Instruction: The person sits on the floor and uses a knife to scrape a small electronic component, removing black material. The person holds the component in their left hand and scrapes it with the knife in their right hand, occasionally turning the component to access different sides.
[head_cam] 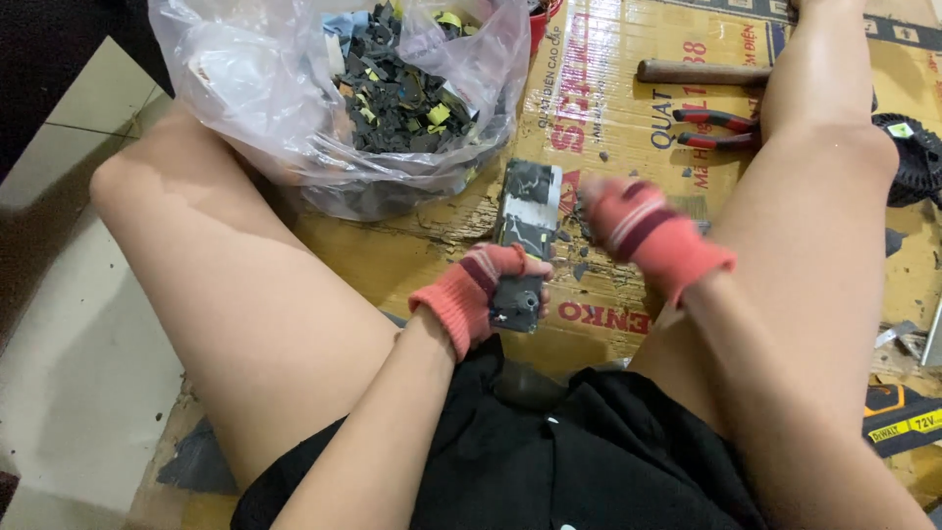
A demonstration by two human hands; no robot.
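Observation:
My left hand (483, 291), in a red fingerless glove, grips the near end of a long black block with yellow marks (526, 216), which rests on flattened cardboard (589, 108) between my legs. My right hand (643, 231), also in a red glove, hovers blurred just right of the block's far end; whether it holds anything is unclear. Small dark bits lie on the cardboard around the block.
A clear plastic bag (294, 108) of black and yellow scraps sits at the upper left. Red-handled pliers (714, 129) and a wooden handle (702, 72) lie beyond my right knee. A black round part (908, 157) and a yellow and black battery pack (898, 420) lie at the right.

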